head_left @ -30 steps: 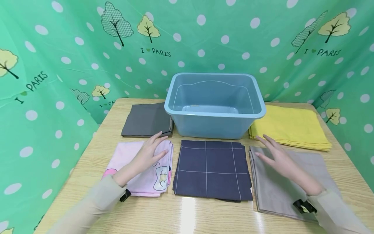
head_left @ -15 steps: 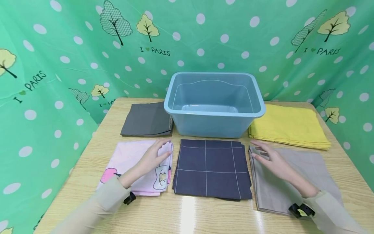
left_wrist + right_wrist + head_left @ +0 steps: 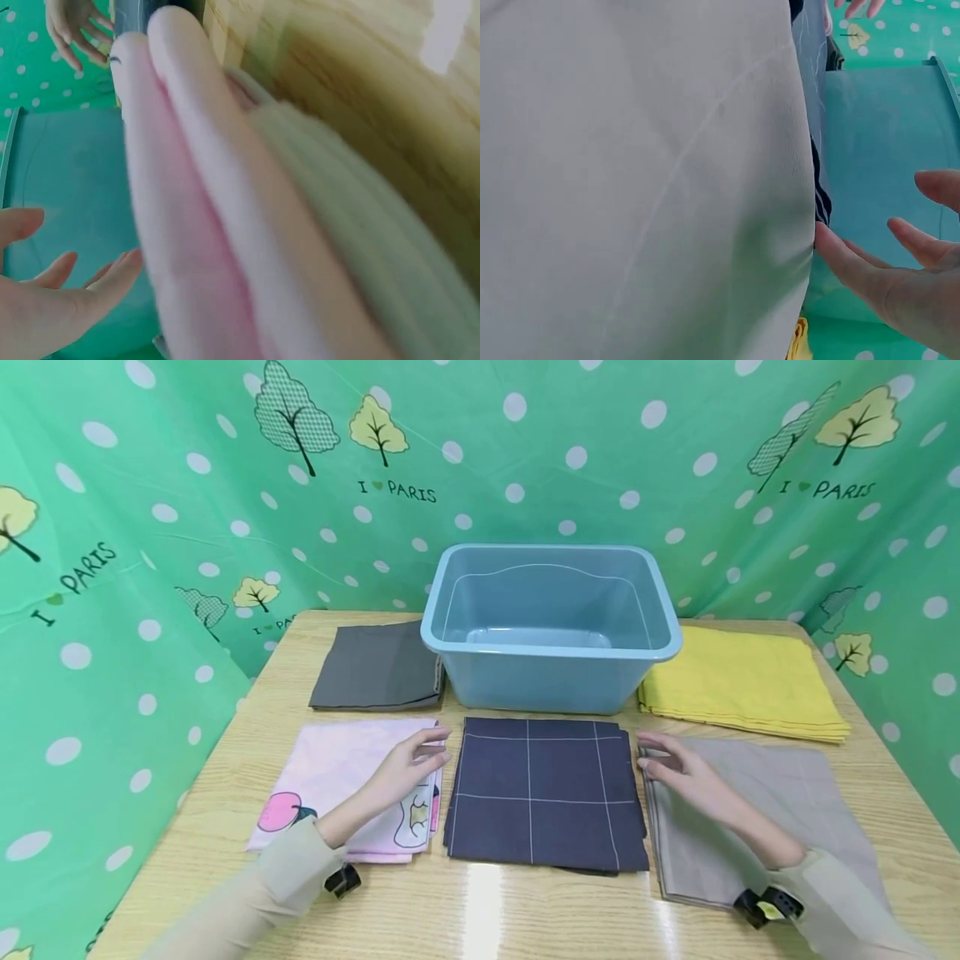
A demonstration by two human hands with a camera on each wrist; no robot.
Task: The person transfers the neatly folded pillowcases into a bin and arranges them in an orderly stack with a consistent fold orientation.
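Observation:
My left hand [image 3: 401, 770] is over the right part of a folded pink cloth [image 3: 337, 756] with printed fruit and cartoon figures. Its fingers are loosely bent, with nothing between them. A folded taupe cloth [image 3: 780, 802] lies under my right hand [image 3: 693, 785], whose relaxed fingers point left past that cloth's edge. In the right wrist view, one fingertip [image 3: 825, 236] shows right at the edge of the taupe cloth [image 3: 645, 180]. Between the two hands, a folded navy cloth [image 3: 566, 831] with thin white grid lines lies flat on the table.
A blue plastic tub [image 3: 551, 681] with nothing in it stands at the table's back middle. To its left lies a folded dark grey cloth [image 3: 375, 668], to its right a folded yellow cloth [image 3: 750, 685]. Green polka-dot curtain [image 3: 517, 452] surrounds the wooden table [image 3: 405, 910].
Both hands have come down and inward, toward the navy cloth's sides, and their fingers are more bent. The cloths and the tub have stayed in place.

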